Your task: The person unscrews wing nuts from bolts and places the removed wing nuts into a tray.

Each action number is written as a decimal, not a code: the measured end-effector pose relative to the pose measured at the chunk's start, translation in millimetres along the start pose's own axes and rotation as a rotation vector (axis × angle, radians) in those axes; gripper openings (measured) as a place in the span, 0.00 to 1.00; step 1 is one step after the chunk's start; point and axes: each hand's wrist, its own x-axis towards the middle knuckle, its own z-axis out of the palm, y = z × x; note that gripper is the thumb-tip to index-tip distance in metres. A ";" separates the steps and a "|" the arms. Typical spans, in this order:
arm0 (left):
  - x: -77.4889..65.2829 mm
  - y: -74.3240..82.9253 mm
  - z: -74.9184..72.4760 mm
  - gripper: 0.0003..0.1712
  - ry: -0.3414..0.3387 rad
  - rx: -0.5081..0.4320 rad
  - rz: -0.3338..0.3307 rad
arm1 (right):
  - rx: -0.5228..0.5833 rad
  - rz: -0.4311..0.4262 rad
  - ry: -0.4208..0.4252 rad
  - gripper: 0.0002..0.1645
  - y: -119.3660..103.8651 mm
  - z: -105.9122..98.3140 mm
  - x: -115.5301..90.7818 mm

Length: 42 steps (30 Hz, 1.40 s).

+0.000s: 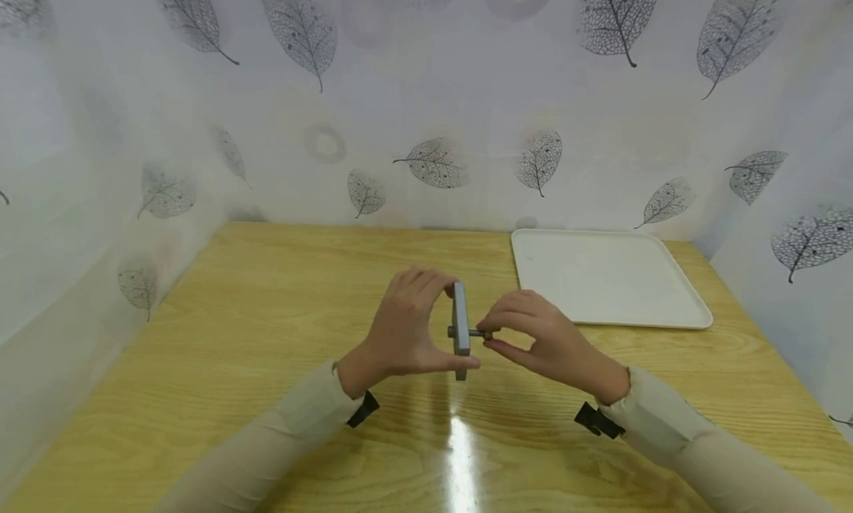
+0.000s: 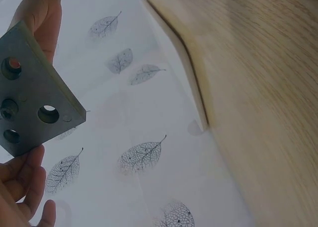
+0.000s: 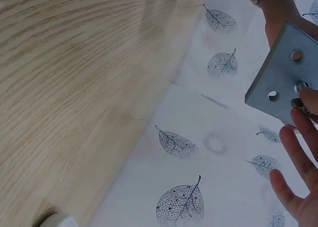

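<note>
My left hand point(image 1: 400, 332) grips a grey metal plate point(image 1: 460, 317) by opposite edges, fingers at the top and thumb at the bottom, holding it upright above the table. In the left wrist view the plate point(image 2: 44, 95) shows several round holes, and a bolt head point(image 2: 9, 109) sits in one of them. The bolt point(image 1: 476, 333) passes through the plate and sticks out toward the right. My right hand point(image 1: 543, 339) pinches a small nut point(image 1: 489, 335) at the bolt's far end, between thumb and index finger. Its other fingers are spread in the right wrist view.
A white tray point(image 1: 613, 276) lies at the table's back right. The wooden table point(image 1: 280, 291) runs back to a pale curtain point(image 1: 426, 91) printed with leaves, which also hangs at both sides. Each wrist wears a black strap.
</note>
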 end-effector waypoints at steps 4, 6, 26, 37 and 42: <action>0.4 0.8 -0.1 0.51 -0.005 0.001 -0.003 | -0.009 -0.134 0.060 0.10 2.5 0.0 1.9; 0.5 2.0 -0.4 0.50 -0.006 0.000 -0.002 | -0.019 -0.184 0.077 0.09 2.9 -0.3 3.1; 0.6 7.1 -0.9 0.51 0.002 0.007 0.029 | -0.115 -0.197 -0.134 0.15 -4.7 -15.2 3.4; 0.6 8.0 0.0 0.51 -0.003 0.005 0.044 | -0.298 -0.382 -0.094 0.14 -10.1 -14.3 5.8; -0.1 8.1 0.7 0.51 -0.005 0.012 0.042 | -0.258 -0.350 -0.064 0.10 -8.9 -11.2 4.9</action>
